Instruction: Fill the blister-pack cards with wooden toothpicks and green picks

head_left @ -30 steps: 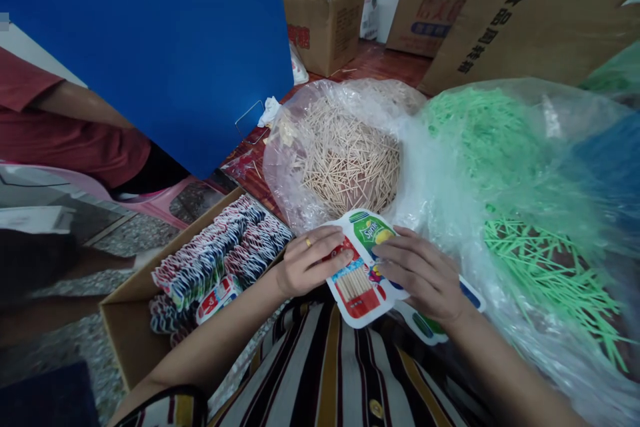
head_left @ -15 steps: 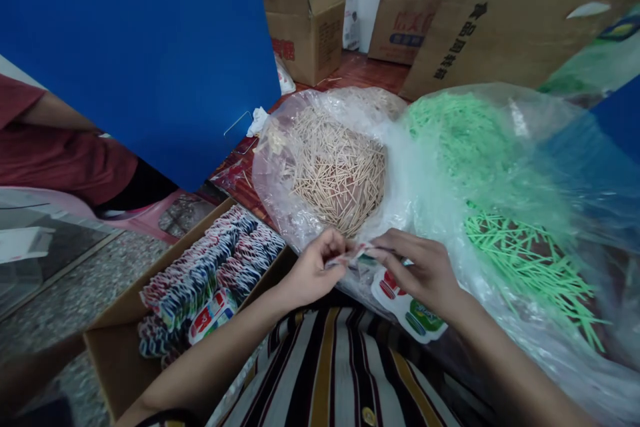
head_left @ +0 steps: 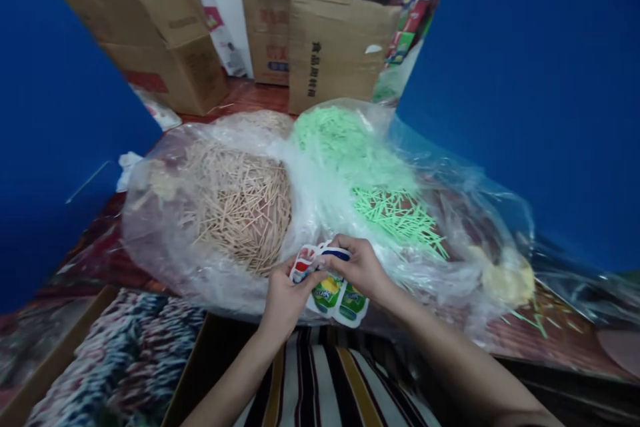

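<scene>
My left hand (head_left: 283,295) and my right hand (head_left: 357,265) meet just in front of my striped shirt, both closed on a small stack of printed white packets (head_left: 330,290) with green and red labels. The left pinches the stack's left edge, the right grips its top. Right behind the hands lies a clear plastic bag of wooden toothpicks (head_left: 235,203). Beside it on the right is a clear bag of green plastic picks (head_left: 380,200).
A cardboard box (head_left: 45,373) at my lower left holds rows of filled packets (head_left: 125,353). Blue panels stand at left (head_left: 55,167) and right (head_left: 525,100). Cardboard cartons (head_left: 330,47) are stacked at the back on a red-brown table (head_left: 550,333).
The view has swung right and the person in red has left the picture. My hands have drawn together on the packets, which now face down toward my lap.
</scene>
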Demonstrator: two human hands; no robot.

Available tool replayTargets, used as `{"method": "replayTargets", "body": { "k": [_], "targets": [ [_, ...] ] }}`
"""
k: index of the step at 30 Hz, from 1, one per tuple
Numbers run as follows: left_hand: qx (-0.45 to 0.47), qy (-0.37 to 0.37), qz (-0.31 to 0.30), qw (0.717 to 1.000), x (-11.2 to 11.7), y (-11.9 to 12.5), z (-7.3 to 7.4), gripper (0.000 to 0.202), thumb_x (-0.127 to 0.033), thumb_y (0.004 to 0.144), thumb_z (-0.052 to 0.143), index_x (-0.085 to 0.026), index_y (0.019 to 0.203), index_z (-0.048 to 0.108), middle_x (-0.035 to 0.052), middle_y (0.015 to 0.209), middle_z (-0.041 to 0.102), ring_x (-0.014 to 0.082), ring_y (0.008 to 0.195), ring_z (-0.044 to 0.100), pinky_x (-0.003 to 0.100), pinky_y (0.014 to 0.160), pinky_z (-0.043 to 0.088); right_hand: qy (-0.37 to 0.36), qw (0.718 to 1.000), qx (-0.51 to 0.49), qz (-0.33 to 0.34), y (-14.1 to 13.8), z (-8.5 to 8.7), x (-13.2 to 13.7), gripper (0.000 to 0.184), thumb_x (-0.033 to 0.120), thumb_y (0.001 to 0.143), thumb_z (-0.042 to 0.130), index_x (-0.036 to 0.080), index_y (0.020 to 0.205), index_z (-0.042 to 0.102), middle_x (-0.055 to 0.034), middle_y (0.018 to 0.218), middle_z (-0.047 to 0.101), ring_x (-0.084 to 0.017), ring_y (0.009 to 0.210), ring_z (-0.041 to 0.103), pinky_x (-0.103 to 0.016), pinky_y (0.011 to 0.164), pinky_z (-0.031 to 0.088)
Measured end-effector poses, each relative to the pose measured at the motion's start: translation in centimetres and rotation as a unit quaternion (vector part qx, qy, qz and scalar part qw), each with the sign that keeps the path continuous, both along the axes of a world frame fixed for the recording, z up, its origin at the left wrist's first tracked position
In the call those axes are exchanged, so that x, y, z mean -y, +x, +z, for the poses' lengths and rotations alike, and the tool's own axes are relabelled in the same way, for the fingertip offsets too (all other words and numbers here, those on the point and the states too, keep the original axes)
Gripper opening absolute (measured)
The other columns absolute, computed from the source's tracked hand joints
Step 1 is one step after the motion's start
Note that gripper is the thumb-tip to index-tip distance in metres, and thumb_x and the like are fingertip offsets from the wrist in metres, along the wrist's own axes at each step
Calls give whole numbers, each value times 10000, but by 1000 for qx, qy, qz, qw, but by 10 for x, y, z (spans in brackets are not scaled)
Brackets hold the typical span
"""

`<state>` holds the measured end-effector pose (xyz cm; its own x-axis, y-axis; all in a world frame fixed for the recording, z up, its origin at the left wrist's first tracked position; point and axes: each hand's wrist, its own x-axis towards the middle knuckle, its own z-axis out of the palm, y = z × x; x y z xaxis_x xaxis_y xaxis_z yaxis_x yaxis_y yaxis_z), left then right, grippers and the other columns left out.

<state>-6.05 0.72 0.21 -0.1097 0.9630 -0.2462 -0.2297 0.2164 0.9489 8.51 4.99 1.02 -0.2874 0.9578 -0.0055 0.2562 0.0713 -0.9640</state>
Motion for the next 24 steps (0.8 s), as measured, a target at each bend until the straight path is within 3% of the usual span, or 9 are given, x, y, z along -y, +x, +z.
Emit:
{"method": "replayTargets", "body": {
  "k": [3, 6, 8, 10, 12, 15, 17, 19, 24],
  "targets": [
    [9, -15, -20, 1000, -5, 16, -1, 203, -230, 588, 789, -130, 725, 678, -7, 628, 678, 139, 564, 600, 215, 563, 489, -14, 999, -29, -29, 14, -1, 4, 327, 439, 692, 729, 149, 668, 579, 38, 597, 548, -88, 552, 480, -197, 515, 372],
    [-10, -20, -43, 999, -10, 29, -1, 236, -260, 612, 782, -130, 786, 689, -4, 637, 690, 147, 584, 619, 214, 573, 498, -4, 999, -31, 16, 41, 7, 0, 311, 455, 790, 632, 146, 758, 619, 16, 649, 597, -102, 588, 537, -202, 539, 420],
    [-13, -33, -49, 998, -11, 35, -2, 269, -299, 622, 779, -128, 809, 688, 8, 649, 702, 160, 592, 636, 227, 583, 511, 32, 999, -9, 43, 72, 14, -13, 346, 448, 892, 485, 139, 913, 640, -28, 760, 651, -129, 678, 599, -235, 608, 475],
    [3, -53, -48, 997, -12, 40, -2, 291, -330, 628, 776, -125, 812, 683, 25, 668, 715, 177, 609, 655, 248, 598, 526, 85, 993, 83, 11, 114, 18, -32, 384, 392, 945, 377, 122, 1068, 621, -89, 906, 681, -165, 810, 638, -298, 711, 509],
    [36, -71, -46, 996, -12, 45, -2, 305, -340, 630, 778, -124, 822, 683, 37, 688, 724, 190, 630, 671, 266, 615, 538, 124, 956, 262, -30, 158, 16, -54, 344, 323, 888, 481, 105, 1118, 617, -144, 1067, 666, -212, 920, 638, -355, 792, 505],
    [101, -85, -41, 990, -11, 51, 3, 312, -324, 621, 791, -128, 843, 692, 48, 737, 737, 198, 668, 687, 295, 655, 554, 108, 869, 478, 62, 205, 5, -82, 544, 174, 756, 585, 102, 1291, 516, -172, 1340, 512, -261, 1207, 508, -359, 985, 415],
    [137, -94, -45, 985, -10, 56, 7, 315, -293, 594, 811, -129, 839, 700, 55, 763, 743, 200, 689, 692, 308, 678, 561, 93, 829, 540, 112, 215, -3, -94, 670, 140, 680, 626, 75, 1330, 476, -193, 1396, 444, -287, 1264, 451, -339, 1013, 388],
    [148, -104, -43, 983, -10, 60, 9, 307, -266, 551, 835, -123, 788, 702, 55, 737, 741, 195, 668, 689, 306, 673, 564, 90, 817, 554, 128, 212, -9, -100, 650, 134, 643, 649, 56, 1277, 529, -214, 1358, 471, -315, 1233, 475, -342, 990, 400],
    [102, -99, -17, 990, -12, 66, 3, 317, -307, 523, 843, -114, 711, 676, 34, 642, 715, 189, 580, 670, 288, 593, 555, 97, 819, 548, 137, 197, -11, -111, 263, 99, 672, 618, 118, 923, 695, -160, 1067, 642, -278, 1015, 603, -318, 878, 430]
  ]
}}
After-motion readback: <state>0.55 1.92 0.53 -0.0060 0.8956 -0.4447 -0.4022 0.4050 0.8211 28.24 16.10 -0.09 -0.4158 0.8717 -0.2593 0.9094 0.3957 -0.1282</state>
